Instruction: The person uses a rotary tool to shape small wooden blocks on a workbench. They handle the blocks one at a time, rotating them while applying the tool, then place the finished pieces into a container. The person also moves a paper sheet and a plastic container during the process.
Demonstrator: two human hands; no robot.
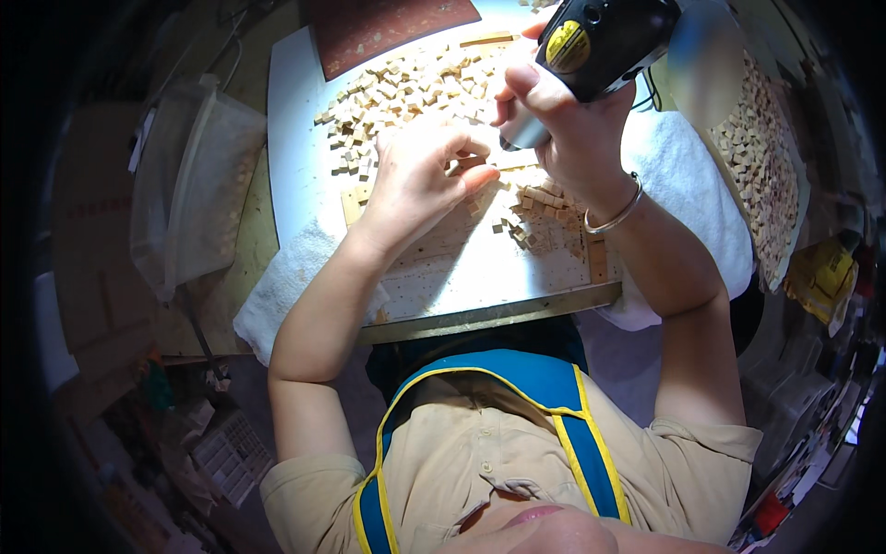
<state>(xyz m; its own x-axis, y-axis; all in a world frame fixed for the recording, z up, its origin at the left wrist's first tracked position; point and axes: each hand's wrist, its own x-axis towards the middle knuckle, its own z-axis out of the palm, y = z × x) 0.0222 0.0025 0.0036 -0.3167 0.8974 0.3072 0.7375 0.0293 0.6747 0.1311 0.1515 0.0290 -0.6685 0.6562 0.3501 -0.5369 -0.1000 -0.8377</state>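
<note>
My right hand grips a black and silver powered hand tool with a round yellow label, its silver nose pointing down at the white work board. My left hand rests on the board with fingers curled, pinching a small wooden piece right under the tool's nose. A heap of small tan wooden cubes lies behind my left hand. A smaller cluster of cubes lies below my right wrist, which wears a thin metal bangle.
A dark red mat lies at the board's far end. White towels pad both sides of the board. A mesh sheet of cubes sits at right, a clear plastic bag at left, a yellow bottle far right.
</note>
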